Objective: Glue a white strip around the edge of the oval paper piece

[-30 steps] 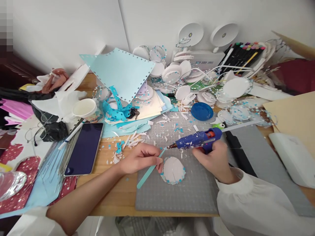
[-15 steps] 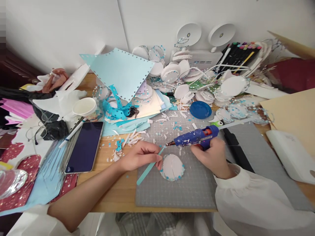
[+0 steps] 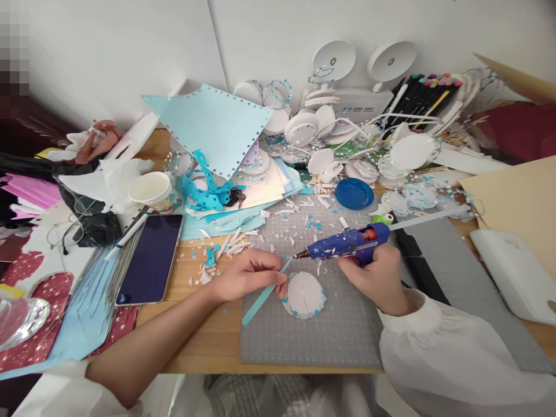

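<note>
My left hand (image 3: 256, 275) is closed on light-blue tweezers (image 3: 263, 300), their tip pointing up and to the right. Blue glue gun (image 3: 343, 243), spattered with white, is gripped in my right hand (image 3: 377, 275). Its dark nozzle is right at the tweezers' tip; anything pinched there is too small to make out. A clear glue stick (image 3: 430, 217) sticks out of the gun's back. Just below the nozzle, a white round disc (image 3: 305, 294) edged with small blue pieces lies on the grey cutting mat (image 3: 313, 347), close to my left fingertips.
Paper scraps litter the mat's upper part, near a blue round lid (image 3: 354, 194). A phone (image 3: 150, 259), paper cup (image 3: 150, 191) and punched blue paper (image 3: 208, 127) stand left. White discs (image 3: 299, 130) pile up behind. A black strip (image 3: 412, 260) crosses the mat at right.
The glue gun and my right hand have shifted very slightly to the right. The tweezers stay almost in place, and the disc has not visibly moved.
</note>
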`<state>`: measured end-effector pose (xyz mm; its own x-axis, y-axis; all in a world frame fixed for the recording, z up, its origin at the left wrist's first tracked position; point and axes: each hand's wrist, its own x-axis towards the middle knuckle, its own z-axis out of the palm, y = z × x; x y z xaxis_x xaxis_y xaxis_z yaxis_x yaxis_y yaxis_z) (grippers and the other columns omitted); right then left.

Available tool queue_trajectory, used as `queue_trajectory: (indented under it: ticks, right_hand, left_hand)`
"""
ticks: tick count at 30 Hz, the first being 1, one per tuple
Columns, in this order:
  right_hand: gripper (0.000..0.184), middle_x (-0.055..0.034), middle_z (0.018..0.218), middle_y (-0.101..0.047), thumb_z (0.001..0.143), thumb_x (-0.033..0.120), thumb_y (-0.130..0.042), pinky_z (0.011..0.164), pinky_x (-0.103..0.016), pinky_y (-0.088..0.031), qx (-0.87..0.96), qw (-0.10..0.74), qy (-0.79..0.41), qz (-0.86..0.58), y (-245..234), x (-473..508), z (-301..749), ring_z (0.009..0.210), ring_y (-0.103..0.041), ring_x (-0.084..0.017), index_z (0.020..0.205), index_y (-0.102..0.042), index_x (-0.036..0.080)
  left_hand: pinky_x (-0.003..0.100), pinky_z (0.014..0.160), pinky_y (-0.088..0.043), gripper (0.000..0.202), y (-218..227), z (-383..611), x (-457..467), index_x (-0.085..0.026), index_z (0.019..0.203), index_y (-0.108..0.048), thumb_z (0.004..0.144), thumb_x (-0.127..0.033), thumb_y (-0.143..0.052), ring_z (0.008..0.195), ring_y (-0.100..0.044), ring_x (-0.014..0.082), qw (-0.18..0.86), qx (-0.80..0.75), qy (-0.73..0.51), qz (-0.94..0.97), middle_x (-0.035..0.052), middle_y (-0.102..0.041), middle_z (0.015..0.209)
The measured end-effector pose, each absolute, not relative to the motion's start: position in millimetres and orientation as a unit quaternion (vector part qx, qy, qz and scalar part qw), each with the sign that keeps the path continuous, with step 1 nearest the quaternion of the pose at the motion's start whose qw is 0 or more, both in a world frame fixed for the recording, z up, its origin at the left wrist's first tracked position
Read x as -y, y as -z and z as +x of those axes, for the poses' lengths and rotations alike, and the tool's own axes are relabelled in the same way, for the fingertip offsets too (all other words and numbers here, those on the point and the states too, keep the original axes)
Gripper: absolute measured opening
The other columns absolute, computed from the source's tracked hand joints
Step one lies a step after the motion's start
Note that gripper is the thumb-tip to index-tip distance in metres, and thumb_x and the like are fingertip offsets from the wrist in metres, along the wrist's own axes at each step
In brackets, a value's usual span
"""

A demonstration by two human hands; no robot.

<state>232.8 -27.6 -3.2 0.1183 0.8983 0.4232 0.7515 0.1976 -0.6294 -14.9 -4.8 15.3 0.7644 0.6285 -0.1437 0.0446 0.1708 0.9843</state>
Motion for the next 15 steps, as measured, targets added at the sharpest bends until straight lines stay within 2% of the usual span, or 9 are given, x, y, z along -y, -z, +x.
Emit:
queue_trajectory:
  ticks: [7,10,15]
  right_hand:
    - [0.036,0.0059,0.035,-0.030,0.064,0.027,-0.057,0.038,-0.025,-0.025,0.675,0.402,-0.059,-0.616,5.8,27.3,236.1,0.034,-0.030,-0.008,0.043,-0.028,0.023]
    - [0.037,0.0062,0.036,-0.031,0.066,0.027,-0.058,0.039,-0.025,-0.026,0.696,0.405,0.001,-0.593,8.5,26.6,237.0,0.034,-0.031,-0.008,0.045,-0.027,0.023]
    - [0.029,0.0046,0.040,-0.043,0.069,0.029,-0.060,0.043,-0.026,-0.035,0.700,0.420,0.065,-0.575,10.2,25.6,237.4,0.038,-0.043,-0.012,0.049,-0.039,0.023]
  left_hand:
    - [0.024,0.063,-0.044,0.033,-15.8,-15.3,4.5,-0.013,0.063,-0.065,0.086,-0.035,-0.057,0.062,-0.055,0.0139,0.714,-0.274,-0.200,0.612,0.0062,-0.065,0.066]
    - [0.023,0.062,-0.044,0.034,-14.8,-15.4,3.9,-0.012,0.062,-0.064,0.086,-0.035,-0.057,0.062,-0.055,0.0133,0.716,-0.270,-0.200,0.612,0.0060,-0.064,0.066]
    - [0.022,0.062,-0.043,0.033,-12.4,-15.5,3.5,-0.011,0.063,-0.064,0.086,-0.033,-0.057,0.062,-0.054,0.0125,0.715,-0.260,-0.207,0.615,0.0058,-0.064,0.065]
